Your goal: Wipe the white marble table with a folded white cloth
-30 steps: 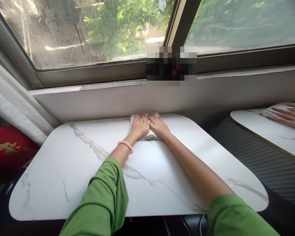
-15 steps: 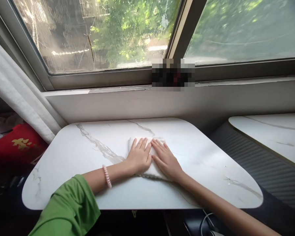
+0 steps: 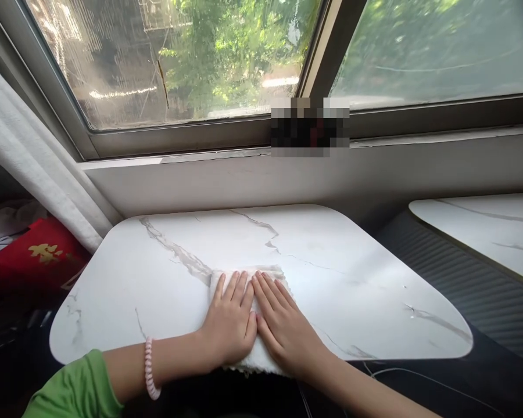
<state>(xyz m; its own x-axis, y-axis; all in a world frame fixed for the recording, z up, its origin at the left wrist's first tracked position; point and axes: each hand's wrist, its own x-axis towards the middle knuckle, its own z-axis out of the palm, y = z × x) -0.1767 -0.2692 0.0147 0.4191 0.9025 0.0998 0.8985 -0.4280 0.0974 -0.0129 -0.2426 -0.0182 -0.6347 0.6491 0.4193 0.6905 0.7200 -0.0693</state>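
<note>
A folded white cloth (image 3: 261,355) lies flat on the white marble-patterned tabletop (image 3: 357,307), its lower end reaching over the near edge. My left hand (image 3: 230,318) rests palm down on the left part of the cloth, fingers stretched and slightly spread. Beside it, my right hand (image 3: 286,325) presses flat on the right part, fingers extended forward. The two thumbs meet, or nearly so, in the middle. Both hands are open on top of the cloth and hide much of it. A pink coil band (image 3: 150,368) circles my left wrist.
Beyond the tabletop are a low wall (image 3: 209,188) and a framed window (image 3: 178,139). A white curtain (image 3: 39,145) hangs at left above a red bag (image 3: 30,255) with gold lettering. Another marble-patterned top (image 3: 483,217) stands at right, over a ribbed grey surface (image 3: 457,278).
Both hands have slid toward me and a little left, carrying the cloth from mid-tabletop to the near edge. They stay flat on it.
</note>
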